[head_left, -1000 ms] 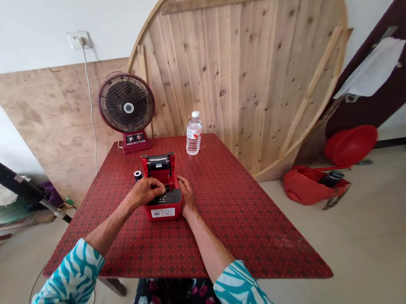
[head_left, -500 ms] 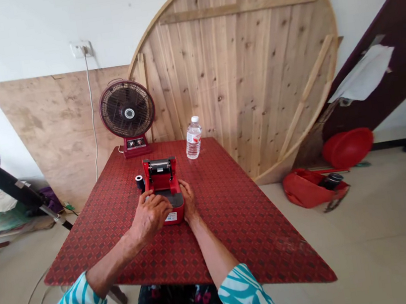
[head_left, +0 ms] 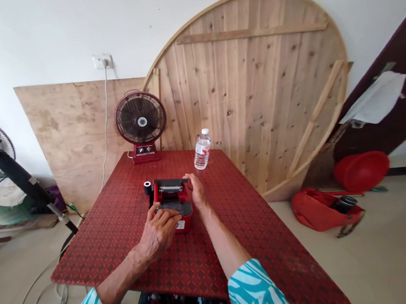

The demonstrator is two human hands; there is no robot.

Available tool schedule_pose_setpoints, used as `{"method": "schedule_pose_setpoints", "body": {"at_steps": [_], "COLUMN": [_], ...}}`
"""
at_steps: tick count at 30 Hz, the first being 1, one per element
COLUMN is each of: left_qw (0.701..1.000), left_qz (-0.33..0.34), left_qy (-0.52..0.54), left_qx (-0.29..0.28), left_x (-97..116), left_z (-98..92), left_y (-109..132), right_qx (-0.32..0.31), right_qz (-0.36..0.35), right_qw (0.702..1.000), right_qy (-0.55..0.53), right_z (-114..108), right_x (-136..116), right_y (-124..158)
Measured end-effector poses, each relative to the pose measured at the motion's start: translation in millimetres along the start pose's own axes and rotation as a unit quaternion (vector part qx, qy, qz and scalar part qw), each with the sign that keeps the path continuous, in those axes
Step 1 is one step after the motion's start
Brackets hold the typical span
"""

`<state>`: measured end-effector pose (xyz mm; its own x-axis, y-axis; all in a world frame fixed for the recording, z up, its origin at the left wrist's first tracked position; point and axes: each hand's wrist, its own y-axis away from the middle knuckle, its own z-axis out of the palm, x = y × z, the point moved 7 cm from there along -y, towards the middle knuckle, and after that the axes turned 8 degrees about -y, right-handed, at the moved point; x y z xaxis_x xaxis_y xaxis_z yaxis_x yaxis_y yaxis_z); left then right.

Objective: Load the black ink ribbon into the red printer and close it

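A small red and black machine with a hinged lid and a roller inside, like a label printer, sits on the table. Its lid is raised part way, tilted toward me. My right hand grips the lid's right corner between thumb and fingers. Flat across the machine's front top lies my left hand, fingers stretched out, hiding part of the front and its white sticker. Just behind the machine's left side stands a small black roll with a white end.
A water bottle and a dark red fan stand toward the back of the red patterned table. A round wooden board leans on the wall. Left is a floor fan; right, on the floor, a red bag.
My right hand has moved from the machine's right side up to the lid's corner. The lid has tipped forward and lower. My left hand stays on the front. The view has shifted upward.
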<state>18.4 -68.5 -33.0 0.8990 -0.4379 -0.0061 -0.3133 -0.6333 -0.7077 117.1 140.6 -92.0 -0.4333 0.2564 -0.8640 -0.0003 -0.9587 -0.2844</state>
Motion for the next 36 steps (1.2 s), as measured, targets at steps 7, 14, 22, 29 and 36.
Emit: {"method": "schedule_pose_setpoints", "body": {"at_steps": [7,14,22,29,36], "left_qw": [0.985,0.748,0.698,0.713,0.752], "left_qz": [-0.086,-0.497,-0.512,-0.492,-0.474], "left_qy": [0.140,0.432,0.496,0.493,0.443], "left_qx": [0.056,0.090,0.062,0.082,0.120], "left_x": [-31,-126,-129,-118,-124], "left_z": [-3.5,52.5,70.2,59.8,40.8], "left_y": [0,11,10,16,23], "right_qx": [0.006,0.031,0.000,0.023,0.066], "right_qz": [0.055,0.124,0.111,0.111,0.121], "right_qw": [0.998,0.990,0.993,0.992,0.989], "right_qy": [-0.007,-0.053,-0.044,-0.052,-0.061], "right_z": [-11,-6,0,-3,-8], "right_x": [5,12,-3,1,9], "right_y": [43,47,53,58,61]}}
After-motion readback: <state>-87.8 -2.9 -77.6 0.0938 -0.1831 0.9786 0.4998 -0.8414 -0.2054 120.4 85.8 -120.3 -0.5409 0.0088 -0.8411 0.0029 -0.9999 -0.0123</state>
